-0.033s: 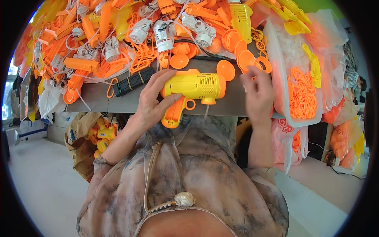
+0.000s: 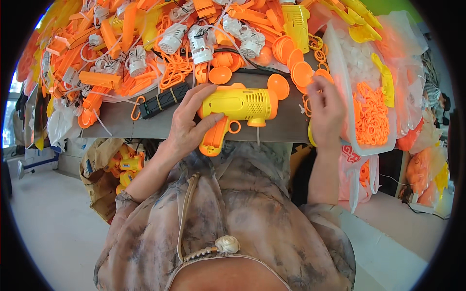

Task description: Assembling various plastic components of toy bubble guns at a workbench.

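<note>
My left hand (image 2: 189, 116) is wrapped round the rear of a yellow and orange toy gun (image 2: 238, 104), its thumb across the upper grip. The toy lies sideways above the table's near edge, front end to the right. A round orange cap (image 2: 278, 87) sits by its front end. Below the yellow spout (image 2: 256, 122) hangs a thin clear tube (image 2: 258, 136). My right hand (image 2: 328, 109) is raised apart from the toy, beside orange discs (image 2: 302, 73). Its fingers are curled together; whatever they may hold is hidden.
Orange parts, white motor units (image 2: 199, 43) and tubes are heaped along the back. A black block-shaped object (image 2: 166, 100) lies left of the toy. At the right stands a clear bin (image 2: 345, 92) with orange rings (image 2: 373, 116). A brown bag (image 2: 97, 182) of toys is below left.
My right hand has shifted right, away from the toy, uncovering an orange ring and a yellow piece beside it. My left hand keeps its hold with hardly any movement.
</note>
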Demonstrator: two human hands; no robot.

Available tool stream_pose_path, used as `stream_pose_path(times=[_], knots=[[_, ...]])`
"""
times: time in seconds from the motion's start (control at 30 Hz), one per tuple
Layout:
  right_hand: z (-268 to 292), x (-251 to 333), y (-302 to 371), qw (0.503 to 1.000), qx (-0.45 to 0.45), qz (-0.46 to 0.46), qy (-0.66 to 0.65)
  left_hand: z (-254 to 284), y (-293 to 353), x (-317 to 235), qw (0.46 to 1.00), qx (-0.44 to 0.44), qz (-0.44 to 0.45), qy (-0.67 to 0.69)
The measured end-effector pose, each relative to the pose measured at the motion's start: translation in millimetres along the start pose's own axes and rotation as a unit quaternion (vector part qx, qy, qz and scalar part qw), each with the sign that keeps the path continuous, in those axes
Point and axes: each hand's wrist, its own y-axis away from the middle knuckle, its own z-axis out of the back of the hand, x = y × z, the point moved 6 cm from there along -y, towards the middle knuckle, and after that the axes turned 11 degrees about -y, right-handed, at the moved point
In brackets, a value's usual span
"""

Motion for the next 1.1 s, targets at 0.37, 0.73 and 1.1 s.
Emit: stream_pose_path(times=[0.37, 0.73, 1.1], knots=[[-114.0, 96.9, -29.4, 0.914, 0.257, 0.313, 0.030, -6.2, 4.5, 4.4, 0.996, -0.091, -0.015, 0.003], [-247.4, 105.7, -18.9, 0.789, 0.388, 0.428, 0.208, -8.3, 6.5, 11.8, 0.996, -0.081, -0.001, 0.022], [-243.8, 103.1, -31.3, 0.773, 0.467, 0.395, 0.167, -6.4, 5.6, 10.0, 0.994, -0.088, 0.011, 0.058]])
